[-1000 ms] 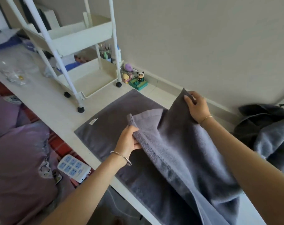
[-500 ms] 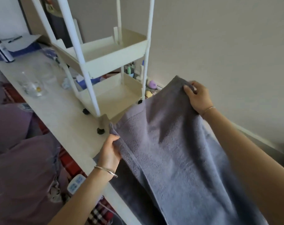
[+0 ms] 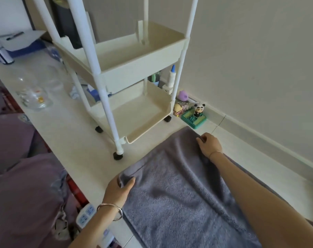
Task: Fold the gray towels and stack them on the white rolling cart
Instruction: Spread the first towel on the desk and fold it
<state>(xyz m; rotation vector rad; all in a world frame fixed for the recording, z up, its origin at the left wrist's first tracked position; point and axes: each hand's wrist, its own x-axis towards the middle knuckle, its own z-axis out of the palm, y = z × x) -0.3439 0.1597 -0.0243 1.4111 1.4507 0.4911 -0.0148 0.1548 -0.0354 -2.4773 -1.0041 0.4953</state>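
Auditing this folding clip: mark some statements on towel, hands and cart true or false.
1. Both the left hand and right hand grip corners of the gray terry towel. True.
2. The white plastic rolling cart's lower tray holds a folded towel. False: it holds none.
3. A small panda figurine stands beside the cart. True.
4. The towel hangs in the air. False: it lies on the pale surface.

Towel (image 3: 179,194) – matt gray terry cloth; cart (image 3: 134,65) – smooth cream plastic.

A home bedroom; purple bedding (image 3: 27,185); panda figurine (image 3: 198,109).
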